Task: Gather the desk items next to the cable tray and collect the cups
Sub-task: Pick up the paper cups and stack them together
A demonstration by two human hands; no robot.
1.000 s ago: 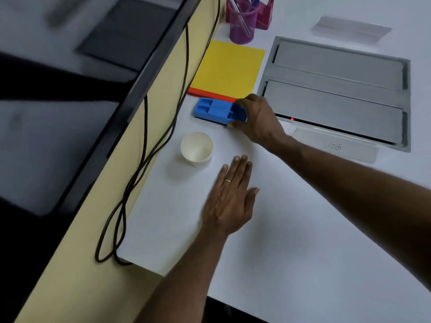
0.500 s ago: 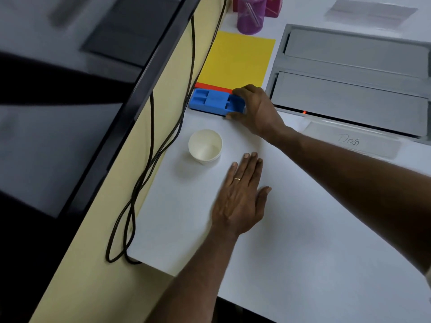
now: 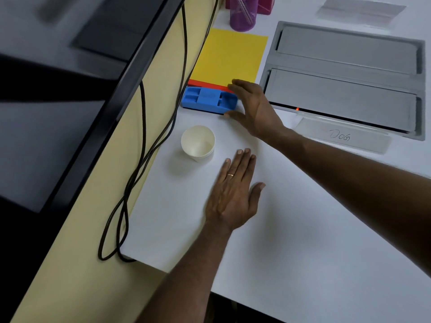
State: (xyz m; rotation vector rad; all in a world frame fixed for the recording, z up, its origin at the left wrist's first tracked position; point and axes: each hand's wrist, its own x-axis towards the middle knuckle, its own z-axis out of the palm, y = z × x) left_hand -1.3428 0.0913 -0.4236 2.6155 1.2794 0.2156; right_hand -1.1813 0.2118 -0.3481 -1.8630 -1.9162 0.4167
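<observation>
Surface: white desk [image 3: 303, 229] is carrying the grey cable tray [image 3: 345, 101].
Blue block [image 3: 210, 100]: lying just left of the cable tray; probably rigid and light, best pinched across its long sides.
Paper cup [image 3: 198, 143]: standing left of the cable tray, nearer the person; probably crushable.
Right hand [image 3: 256, 108]: bracketing the block's end with straight fingers, gripping nothing.
Left hand [image 3: 233, 194]: lying flat, empty.

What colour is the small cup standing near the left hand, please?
The cup is plain off-white, clearest in the head view.
</observation>
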